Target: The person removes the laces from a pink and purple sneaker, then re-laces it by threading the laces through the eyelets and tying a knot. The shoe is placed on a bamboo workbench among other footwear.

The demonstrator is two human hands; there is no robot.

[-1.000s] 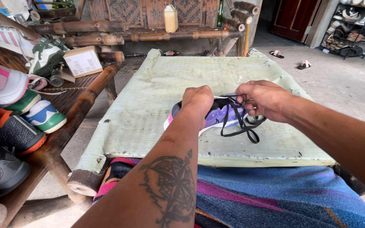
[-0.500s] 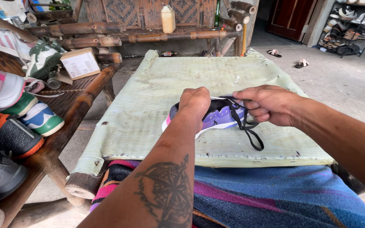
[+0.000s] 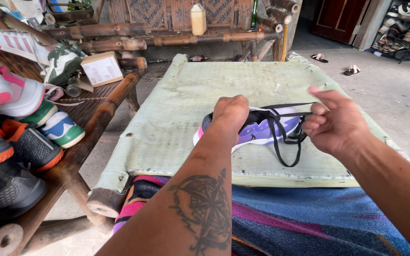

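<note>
I see the purple shoe (image 3: 262, 129) lying near the middle of the green board (image 3: 176, 118), long axis left-right, toe pointing right. My left hand (image 3: 231, 114) clamps its heel; my right hand (image 3: 335, 124) pinches the black lace (image 3: 285, 142) taut.

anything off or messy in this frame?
Mostly tidy. The purple shoe lies on its side on the green board, its black lace loose and pulled taut by the right hand. Two sandals lie scattered on the floor behind.
</note>
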